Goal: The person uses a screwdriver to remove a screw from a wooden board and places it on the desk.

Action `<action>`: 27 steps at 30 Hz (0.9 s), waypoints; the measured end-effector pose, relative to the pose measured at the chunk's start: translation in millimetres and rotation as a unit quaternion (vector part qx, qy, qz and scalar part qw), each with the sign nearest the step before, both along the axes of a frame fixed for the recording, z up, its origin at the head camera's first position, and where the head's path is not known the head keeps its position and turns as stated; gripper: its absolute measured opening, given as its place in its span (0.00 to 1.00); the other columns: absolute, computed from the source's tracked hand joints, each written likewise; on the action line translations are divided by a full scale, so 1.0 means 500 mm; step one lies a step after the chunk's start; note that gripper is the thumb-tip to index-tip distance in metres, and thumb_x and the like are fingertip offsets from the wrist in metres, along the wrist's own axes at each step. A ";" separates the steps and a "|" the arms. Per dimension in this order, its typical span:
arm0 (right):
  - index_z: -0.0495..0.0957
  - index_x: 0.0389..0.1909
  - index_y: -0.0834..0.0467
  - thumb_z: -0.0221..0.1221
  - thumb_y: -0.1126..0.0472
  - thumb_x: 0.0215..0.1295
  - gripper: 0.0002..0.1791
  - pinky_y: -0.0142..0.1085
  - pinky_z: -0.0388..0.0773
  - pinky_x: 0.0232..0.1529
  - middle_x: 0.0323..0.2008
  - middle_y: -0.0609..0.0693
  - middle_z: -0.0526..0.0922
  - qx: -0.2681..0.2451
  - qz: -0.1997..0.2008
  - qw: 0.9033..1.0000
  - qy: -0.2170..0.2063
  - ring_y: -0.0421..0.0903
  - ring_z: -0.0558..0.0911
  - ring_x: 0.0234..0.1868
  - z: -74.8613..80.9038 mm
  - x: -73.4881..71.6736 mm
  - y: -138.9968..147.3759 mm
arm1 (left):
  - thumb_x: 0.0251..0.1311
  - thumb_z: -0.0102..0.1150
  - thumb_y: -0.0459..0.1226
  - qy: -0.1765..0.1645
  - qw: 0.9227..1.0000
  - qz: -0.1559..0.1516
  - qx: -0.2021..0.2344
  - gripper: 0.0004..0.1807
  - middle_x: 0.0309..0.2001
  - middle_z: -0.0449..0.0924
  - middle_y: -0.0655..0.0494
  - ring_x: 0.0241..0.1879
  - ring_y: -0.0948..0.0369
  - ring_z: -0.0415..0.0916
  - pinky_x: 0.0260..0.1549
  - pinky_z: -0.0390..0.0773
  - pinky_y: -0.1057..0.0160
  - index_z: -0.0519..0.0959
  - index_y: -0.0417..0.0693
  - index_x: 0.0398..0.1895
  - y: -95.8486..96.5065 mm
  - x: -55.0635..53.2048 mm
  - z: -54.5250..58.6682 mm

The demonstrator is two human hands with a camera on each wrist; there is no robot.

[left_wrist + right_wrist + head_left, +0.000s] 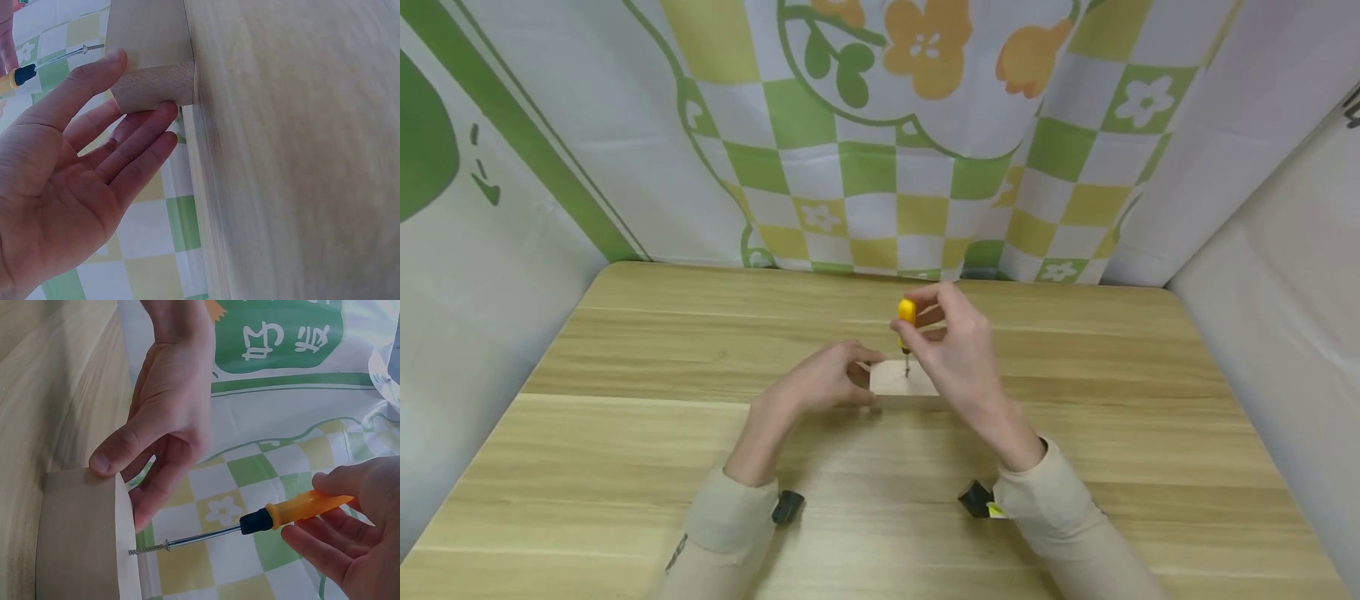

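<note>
Wooden table [625,467] — checked, flowered cloth [868,171] hanging behind.

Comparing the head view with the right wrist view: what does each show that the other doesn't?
Only the head view: the beige sleeves and the black devices at the wrists.

Only the right wrist view: white written characters on the cloth and the screw's separate thread ridges.

Both: the left hand holding the wooden block, the right hand gripping the yellow-handled screwdriver, the screw, wooden table and checked cloth.
</note>
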State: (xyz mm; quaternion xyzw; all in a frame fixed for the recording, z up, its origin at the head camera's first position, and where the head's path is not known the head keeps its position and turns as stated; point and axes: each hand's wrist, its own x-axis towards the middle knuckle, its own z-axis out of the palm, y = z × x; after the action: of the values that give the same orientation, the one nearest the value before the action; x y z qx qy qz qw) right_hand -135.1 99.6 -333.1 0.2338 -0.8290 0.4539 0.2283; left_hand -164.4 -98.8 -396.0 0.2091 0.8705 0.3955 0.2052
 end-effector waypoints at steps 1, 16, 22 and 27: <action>0.77 0.45 0.65 0.69 0.70 0.58 0.15 0.32 0.86 0.33 0.39 0.56 0.83 -0.006 0.003 1.000 0.000 0.47 0.85 0.35 0.000 0.000 0.000 | 0.52 0.73 0.35 0.001 1.000 0.000 -0.001 0.34 0.56 0.77 0.48 0.55 0.53 0.81 0.54 0.81 0.58 0.75 0.42 0.65 -0.001 0.000 0.000; 0.76 0.50 0.67 0.60 0.76 0.59 0.17 0.32 0.85 0.43 0.44 0.60 0.88 -0.040 0.065 0.996 -0.036 0.51 0.88 0.46 0.002 0.008 0.002 | 0.52 0.73 0.36 -0.009 1.000 0.005 0.001 0.35 0.58 0.77 0.48 0.56 0.52 0.80 0.52 0.82 0.59 0.74 0.43 0.66 -0.004 0.003 0.006; 0.71 0.54 0.66 0.57 0.76 0.60 0.20 0.36 0.86 0.46 0.48 0.60 0.86 -0.014 0.052 0.998 -0.030 0.52 0.87 0.49 -0.002 0.007 0.000 | 0.53 0.73 0.34 -0.010 1.000 0.006 0.000 0.35 0.57 0.76 0.48 0.56 0.52 0.80 0.52 0.82 0.59 0.74 0.43 0.66 -0.003 0.004 0.008; 0.76 0.47 0.64 0.66 0.69 0.61 0.14 0.39 0.87 0.39 0.45 0.57 0.81 0.002 0.013 1.000 0.010 0.49 0.84 0.43 -0.004 0.007 0.002 | 0.52 0.73 0.34 -0.003 1.000 0.003 -0.001 0.36 0.57 0.76 0.46 0.55 0.52 0.80 0.53 0.82 0.59 0.73 0.41 0.67 -0.002 0.004 0.005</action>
State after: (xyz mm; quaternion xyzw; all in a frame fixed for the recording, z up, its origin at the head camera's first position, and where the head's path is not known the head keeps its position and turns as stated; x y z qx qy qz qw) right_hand -131.7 100.7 -335.2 0.2492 -0.8248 0.4523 0.2303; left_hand -162.4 -99.6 -393.7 0.2050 0.8708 0.3960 0.2072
